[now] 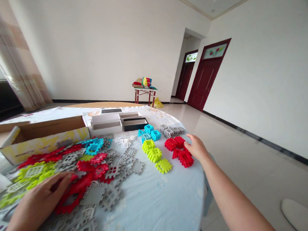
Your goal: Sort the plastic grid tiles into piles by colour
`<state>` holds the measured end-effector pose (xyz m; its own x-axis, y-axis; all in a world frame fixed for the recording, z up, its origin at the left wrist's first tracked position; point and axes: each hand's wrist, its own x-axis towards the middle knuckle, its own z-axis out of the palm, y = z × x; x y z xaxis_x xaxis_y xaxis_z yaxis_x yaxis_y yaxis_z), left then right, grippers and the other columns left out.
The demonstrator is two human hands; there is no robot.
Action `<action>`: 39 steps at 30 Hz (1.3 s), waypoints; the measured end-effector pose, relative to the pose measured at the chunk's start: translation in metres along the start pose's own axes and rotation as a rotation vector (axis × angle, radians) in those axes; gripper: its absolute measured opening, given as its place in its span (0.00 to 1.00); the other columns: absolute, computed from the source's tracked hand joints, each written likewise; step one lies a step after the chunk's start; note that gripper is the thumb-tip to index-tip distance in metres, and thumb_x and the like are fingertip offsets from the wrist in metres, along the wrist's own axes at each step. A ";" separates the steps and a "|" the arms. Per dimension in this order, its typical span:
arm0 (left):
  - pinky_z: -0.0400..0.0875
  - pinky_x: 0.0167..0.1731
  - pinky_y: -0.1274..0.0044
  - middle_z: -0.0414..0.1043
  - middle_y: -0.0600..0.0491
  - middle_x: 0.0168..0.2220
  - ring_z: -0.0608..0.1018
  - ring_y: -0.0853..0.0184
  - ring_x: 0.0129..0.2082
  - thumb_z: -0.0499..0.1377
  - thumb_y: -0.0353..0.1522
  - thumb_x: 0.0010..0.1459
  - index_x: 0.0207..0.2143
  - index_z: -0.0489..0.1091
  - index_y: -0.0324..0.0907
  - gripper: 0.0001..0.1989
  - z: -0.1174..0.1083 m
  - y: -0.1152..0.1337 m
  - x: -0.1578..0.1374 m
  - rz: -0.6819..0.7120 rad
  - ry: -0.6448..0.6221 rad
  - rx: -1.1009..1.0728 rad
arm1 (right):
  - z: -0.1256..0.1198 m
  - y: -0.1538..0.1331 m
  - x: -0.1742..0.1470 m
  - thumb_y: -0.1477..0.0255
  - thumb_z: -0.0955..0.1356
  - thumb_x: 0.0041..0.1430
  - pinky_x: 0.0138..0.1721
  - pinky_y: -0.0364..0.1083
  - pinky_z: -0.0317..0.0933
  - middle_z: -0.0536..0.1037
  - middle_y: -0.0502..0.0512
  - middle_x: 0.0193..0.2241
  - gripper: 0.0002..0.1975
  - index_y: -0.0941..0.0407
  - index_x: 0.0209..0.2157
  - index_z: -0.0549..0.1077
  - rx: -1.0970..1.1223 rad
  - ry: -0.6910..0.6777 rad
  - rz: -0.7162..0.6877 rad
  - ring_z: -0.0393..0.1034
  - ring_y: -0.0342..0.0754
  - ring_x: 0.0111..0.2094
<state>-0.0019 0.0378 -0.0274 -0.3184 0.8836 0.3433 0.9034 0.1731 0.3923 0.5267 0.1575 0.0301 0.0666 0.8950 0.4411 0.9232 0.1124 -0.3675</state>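
Over the loose pile on the left, my left hand (44,198) is closed, with a red notched building tile (74,177) showing at its fingertips. Below it lies a larger red tile (76,195) with cut-out openings, beside grey tiles (93,193). My right hand (197,148) is at the right edge of the red tile stacks (185,157), its thumb and forefinger apart; I see nothing between them. Left of these stand lime-green stacks (154,154), with blue stacks (148,129) behind. Grey stacks (172,131) sit behind the red ones.
An open cardboard box (50,133) stands behind the pile. White trays (106,124), a dark-sided tray (135,124) and a phone (111,111) are further back. White window-shaped pieces (124,140) lie mid-table. The tablecloth's (157,200) edge curves down near my right arm.
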 end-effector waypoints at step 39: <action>0.62 0.19 0.81 0.71 0.54 0.23 0.70 0.71 0.21 0.55 0.46 0.48 0.35 0.70 0.38 0.21 -0.027 0.036 -0.017 -0.251 0.144 -0.706 | 0.057 -0.241 -0.096 0.67 0.66 0.52 0.53 0.52 0.48 0.73 0.55 0.44 0.15 0.54 0.42 0.71 0.381 -0.468 -0.880 0.62 0.50 0.48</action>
<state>0.0280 0.0172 0.0043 -0.5685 0.7802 0.2608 0.4164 -0.0005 0.9092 0.2758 0.0693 0.0296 -0.7930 0.5005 0.3473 0.3910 0.8553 -0.3398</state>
